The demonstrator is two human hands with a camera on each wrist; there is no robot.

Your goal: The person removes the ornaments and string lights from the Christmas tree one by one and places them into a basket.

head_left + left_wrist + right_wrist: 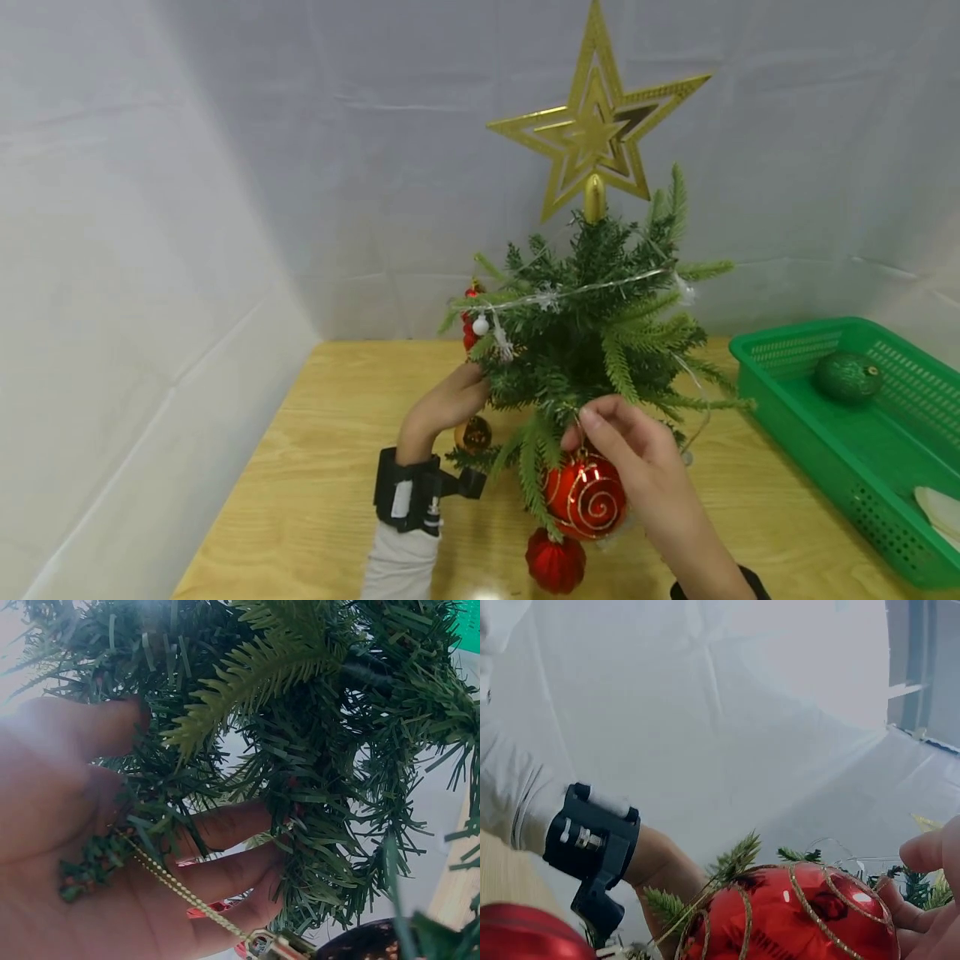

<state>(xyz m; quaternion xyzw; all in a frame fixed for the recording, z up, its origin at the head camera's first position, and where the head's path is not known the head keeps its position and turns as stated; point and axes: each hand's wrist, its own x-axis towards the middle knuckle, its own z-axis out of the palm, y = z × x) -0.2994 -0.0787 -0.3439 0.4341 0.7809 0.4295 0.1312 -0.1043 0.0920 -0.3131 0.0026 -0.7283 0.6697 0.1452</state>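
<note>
Red bauble with gold swirls (588, 502) — low at the front of the tabletop Christmas tree (577, 354), just above a ribbed red ornament (555, 564). Right hand (632, 442) pinches its gold loop between thumb and fingertips; cannot tell if a twig carries any weight. Left hand (448, 402) among the left-side needles, fingers loosely spread, near a gold bauble (477, 435). Risks, my judgement: loop slipping from that narrow pinch — bauble drops; left fingers jostling branches could shake the gold one off.

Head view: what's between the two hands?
Green tree branches lie between the left hand and right hand, as the head view shows.
</note>
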